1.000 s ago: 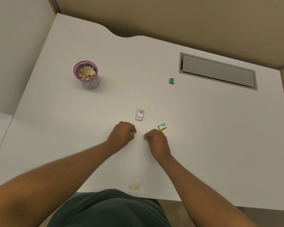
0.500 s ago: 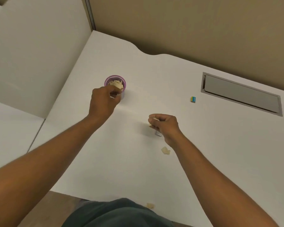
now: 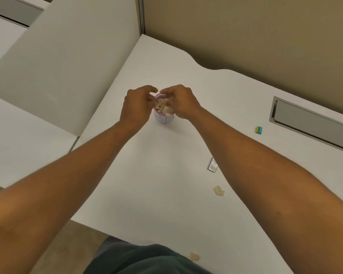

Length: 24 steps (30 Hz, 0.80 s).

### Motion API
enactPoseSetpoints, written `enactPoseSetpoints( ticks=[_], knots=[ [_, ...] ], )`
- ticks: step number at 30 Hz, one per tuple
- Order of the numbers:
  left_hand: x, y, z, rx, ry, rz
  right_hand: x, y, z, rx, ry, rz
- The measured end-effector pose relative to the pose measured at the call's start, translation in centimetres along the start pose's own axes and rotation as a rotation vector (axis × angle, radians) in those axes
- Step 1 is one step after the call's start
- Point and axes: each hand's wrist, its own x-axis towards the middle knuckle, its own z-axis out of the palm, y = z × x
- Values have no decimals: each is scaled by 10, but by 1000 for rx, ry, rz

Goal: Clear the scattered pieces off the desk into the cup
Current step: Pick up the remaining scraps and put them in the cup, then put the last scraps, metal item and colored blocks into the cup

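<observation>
The cup (image 3: 163,118) is white with a purple rim and stands at the desk's far left, heaped with beige pieces. Both hands meet over its mouth. My left hand (image 3: 137,104) is at the cup's left side, fingers spread above the rim with nothing visible in them. My right hand (image 3: 181,101) reaches in from the right, its fingertips down among the pieces, and the grip is hidden. One beige piece (image 3: 218,190) lies on the desk beside my right forearm. Another beige piece (image 3: 194,256) lies at the near edge.
A small silver rectangular packet (image 3: 212,165) lies by my right forearm. A yellow, green and blue block (image 3: 258,130) sits further right, near a grey recessed cable tray (image 3: 313,123). A partition wall runs along the back of the white desk (image 3: 166,184).
My right hand has moved left from the middle of the desk to the cup. My left hand has stayed at the cup and its fingers have spread. The view has shifted left.
</observation>
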Motion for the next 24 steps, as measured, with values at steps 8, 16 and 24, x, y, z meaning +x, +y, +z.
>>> enactPoseSetpoints(
  ticks=[8,16,24],
  knots=[
    [-42,-17,15,-63,39,150,-43,33,-14,197,255,35],
    [-116,-24,83,116,-349,376,-196,128,8,177,115,228],
    [-174,-33,133,295,-683,531,-304,195,53,30,-151,302]
  ],
)
